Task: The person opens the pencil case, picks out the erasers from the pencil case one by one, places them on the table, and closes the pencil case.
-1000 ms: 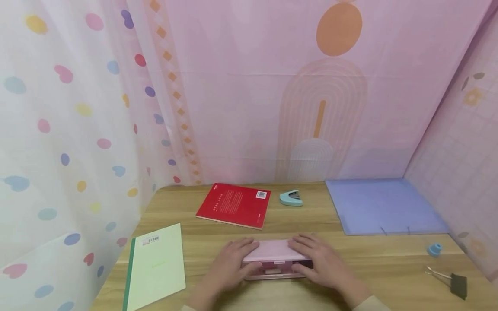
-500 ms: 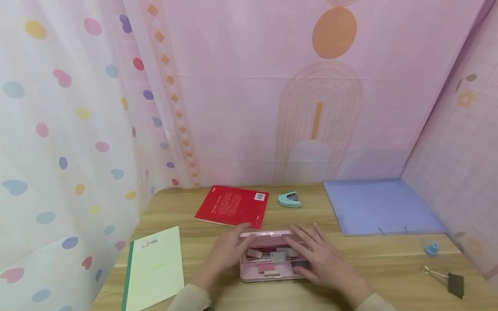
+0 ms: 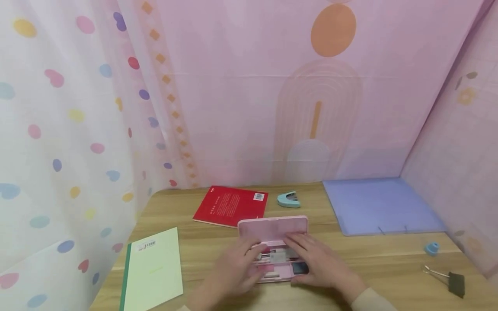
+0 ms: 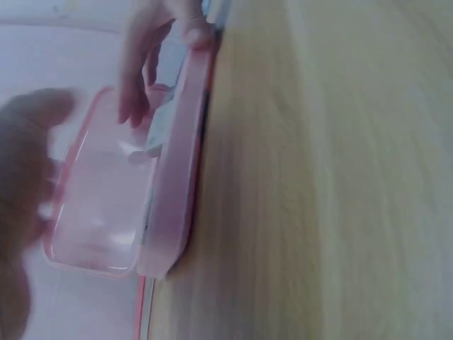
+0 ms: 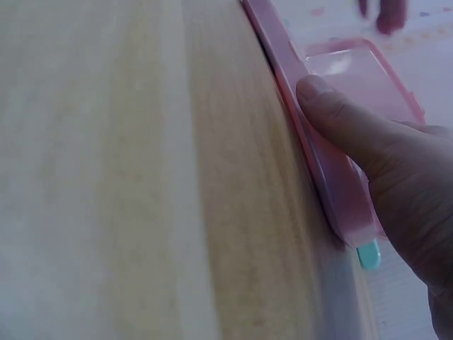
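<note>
Head view first: wooden desk (image 3: 218,242) hemmed by pink patterned backdrop (image 3: 272,108) behind and to the right, dotted curtain (image 3: 58,129) on the left. Largest item, far right: blue folder (image 3: 381,205), lying flat. Near left: pale green notebook (image 3: 153,270), barcode sticker up. Far centre: red book (image 3: 231,205), back cover up, just behind the case.

Centre, near edge: pink pencil case (image 3: 274,248), lid standing upright on its far hinge, tray open toward the person, probably so the contents can be seen and reached. Left hand (image 3: 237,270) over the tray's left end, fingers loosely curved on it, steadying rather than clamping, by the look. Right hand (image 3: 320,263) on the right end, fingers spread over the compartments; right wrist view shows the thumb (image 5: 340,120) pressed to the tray's outer wall, likely bracing it against sliding. Nothing pinched in either hand as far as can be told.

Smaller bits: black binder clip (image 3: 453,280) near right, teal stapler (image 3: 289,199) beyond the lid, small blue sharpener-like piece (image 3: 432,248), exact kind unclear.
</note>
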Available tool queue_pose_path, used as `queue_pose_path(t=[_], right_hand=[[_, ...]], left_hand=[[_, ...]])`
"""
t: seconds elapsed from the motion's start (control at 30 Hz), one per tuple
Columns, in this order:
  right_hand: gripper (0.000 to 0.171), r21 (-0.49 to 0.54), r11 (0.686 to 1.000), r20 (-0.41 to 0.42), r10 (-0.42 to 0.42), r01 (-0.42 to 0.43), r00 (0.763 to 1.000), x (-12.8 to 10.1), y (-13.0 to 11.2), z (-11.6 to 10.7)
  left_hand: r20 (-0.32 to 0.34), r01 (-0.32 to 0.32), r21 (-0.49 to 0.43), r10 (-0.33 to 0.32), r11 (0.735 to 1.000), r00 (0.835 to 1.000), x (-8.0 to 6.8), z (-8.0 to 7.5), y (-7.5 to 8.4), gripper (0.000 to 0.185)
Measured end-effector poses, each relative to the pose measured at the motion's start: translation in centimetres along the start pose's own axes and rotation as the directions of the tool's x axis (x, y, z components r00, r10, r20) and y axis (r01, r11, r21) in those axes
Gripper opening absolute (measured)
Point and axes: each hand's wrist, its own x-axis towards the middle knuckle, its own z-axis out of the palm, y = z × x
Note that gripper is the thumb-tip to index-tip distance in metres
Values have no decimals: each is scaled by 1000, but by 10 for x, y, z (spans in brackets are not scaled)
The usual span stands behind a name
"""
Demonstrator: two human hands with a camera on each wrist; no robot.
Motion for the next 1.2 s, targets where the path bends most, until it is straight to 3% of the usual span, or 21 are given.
queue_pose_path(t=[0.03,0.07,0.13,0.17,0.23,0.43,0.77,0.93,1.2], right_hand=[[100,4,1000,11,11,-11,1000,1,0,0],[100,11,1000,25,23,-23,999,1,0,-1],[100,25,998,67,53,-55,996,2,0,-3],[99,34,997,90,70,-73,993,2,0,-3],[99,51,992,135,108,-115,985,2,0,-4],[101,77,973,203,200,-219,959,3,2,0],[107,66,973,220,202,-222,954,25,-9,13],[106,85,971,232,201,-226,952,38,-25,20],[104,132,963,207,204,-233,957,49,-36,29]], left_hand=[[105,37,-7,-36,999,994,-2,1,2,66],[201,82,-15,-77,997,977,-5,3,3,73],[343,159,-8,-147,987,928,-9,6,2,85],[387,194,-8,-176,981,905,-11,8,0,89],[425,242,-9,-215,970,879,-14,12,-3,93],[424,301,16,-279,953,861,-20,22,-8,96],[426,518,-45,-453,854,784,-24,19,-16,104],[402,550,-84,-477,831,782,-37,12,-24,105],[401,587,-107,-506,803,764,-50,4,-33,104]])
